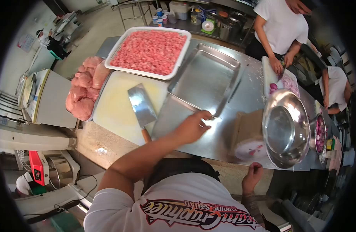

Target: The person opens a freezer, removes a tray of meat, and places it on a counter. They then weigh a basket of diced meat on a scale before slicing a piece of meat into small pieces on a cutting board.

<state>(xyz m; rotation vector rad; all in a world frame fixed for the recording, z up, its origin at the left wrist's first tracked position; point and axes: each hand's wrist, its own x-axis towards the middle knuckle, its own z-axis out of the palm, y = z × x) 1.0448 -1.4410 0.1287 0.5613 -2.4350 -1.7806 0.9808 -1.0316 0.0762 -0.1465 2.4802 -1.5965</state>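
Observation:
My left hand reaches over the steel table at the near corner of a shallow metal tray. Its thumb and index finger are apart, close to the rim; whether they touch it is unclear. Low beside the table's front edge, my right hand has its fingers curled in, with nothing visible in them. Near it are a scale and a large, tilted steel bowl. A cleaver lies on the white cutting board, its wooden handle beside my left forearm.
A white basket of diced meat stands behind the board, with large meat pieces at its left. At the back right, a person cuts onions on a board; another person works beyond. A bowl of onions stands right.

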